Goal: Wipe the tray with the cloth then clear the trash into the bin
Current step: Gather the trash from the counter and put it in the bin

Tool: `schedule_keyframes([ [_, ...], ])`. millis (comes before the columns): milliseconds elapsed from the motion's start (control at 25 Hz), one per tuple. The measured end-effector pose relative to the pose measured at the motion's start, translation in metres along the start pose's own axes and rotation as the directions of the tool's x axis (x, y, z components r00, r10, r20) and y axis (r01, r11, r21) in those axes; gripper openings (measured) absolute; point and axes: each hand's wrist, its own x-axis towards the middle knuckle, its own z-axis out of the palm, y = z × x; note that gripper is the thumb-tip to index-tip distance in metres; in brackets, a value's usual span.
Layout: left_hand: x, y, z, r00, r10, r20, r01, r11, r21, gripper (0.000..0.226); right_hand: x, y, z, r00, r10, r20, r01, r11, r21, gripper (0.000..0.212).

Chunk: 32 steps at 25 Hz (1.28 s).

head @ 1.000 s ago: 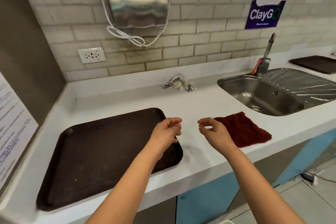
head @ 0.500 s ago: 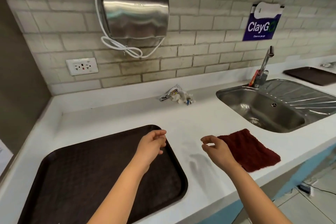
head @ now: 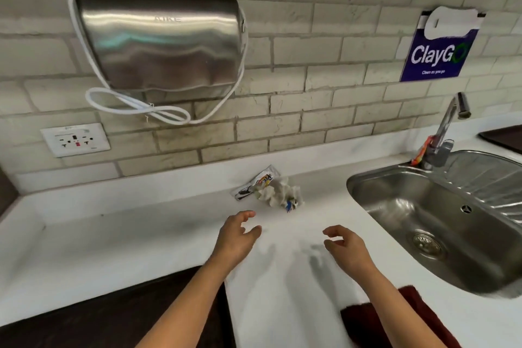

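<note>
A small heap of trash (head: pixel 272 189), crumpled white paper and a wrapper, lies on the white counter near the back wall. My left hand (head: pixel 236 236) hovers just in front of it, fingers loosely curled and holding nothing. My right hand (head: pixel 346 247) floats to the right, also empty with relaxed, curled fingers. The dark brown tray (head: pixel 113 319) shows only its far edge at the bottom left, under my left forearm. The dark red cloth (head: pixel 358 319) lies on the counter at the bottom right, partly covered by my right forearm. No bin is in view.
A steel sink (head: pixel 440 223) with a tap (head: pixel 446 127) sits at the right. A metal hand dryer (head: pixel 158 39) hangs on the tiled wall above a socket (head: pixel 74 140). Another dark tray (head: pixel 505 138) lies at the far right.
Both hands have moved forward from over the tray's edge and the cloth toward the trash. The view has tilted up, so the tray and cloth now sit at the bottom edge.
</note>
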Motion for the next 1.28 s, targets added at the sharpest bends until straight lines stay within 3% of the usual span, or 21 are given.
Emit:
schedule_keyframes([
  [200,0.086,-0.012,0.033,0.987,0.133,0.092,-0.155,0.940,0.305,0.052,0.076,0.003,0.012,0.999,-0.051,0.014,0.052,0.996,-0.078,0.018],
  [440,0.153,-0.016,0.058,0.982,0.171,0.086,-0.191,0.841,0.506,0.059,0.140,0.000,0.048,0.975,-0.219,0.032,0.221,0.966,-0.133,0.019],
  [640,0.182,-0.025,0.071,0.945,0.190,0.264,-0.318,0.714,0.624,0.062,0.178,0.003,0.072,0.934,-0.291,0.206,0.343,0.890,-0.300,0.070],
  [720,0.187,-0.029,0.074,0.949,0.191,0.252,-0.310,0.718,0.623,0.049,0.187,0.003,0.074,0.930,-0.281,0.237,0.345,0.892,-0.292,0.059],
  [840,0.187,-0.030,0.077,0.979,0.147,0.138,-0.199,0.806,0.557,0.029,0.189,0.004,0.069,0.951,-0.264,0.162,0.292,0.938,-0.187,0.036],
  [1080,0.179,-0.035,0.071,0.991,0.124,-0.055,-0.091,0.910,0.404,0.019,0.178,0.017,0.058,0.978,-0.209,-0.009,0.209,0.978,-0.010,0.032],
  [1280,0.156,-0.028,0.060,0.977,0.042,-0.207,0.011,0.969,0.248,0.020,0.158,0.014,0.044,0.980,-0.186,-0.068,0.192,0.978,0.084,0.026],
])
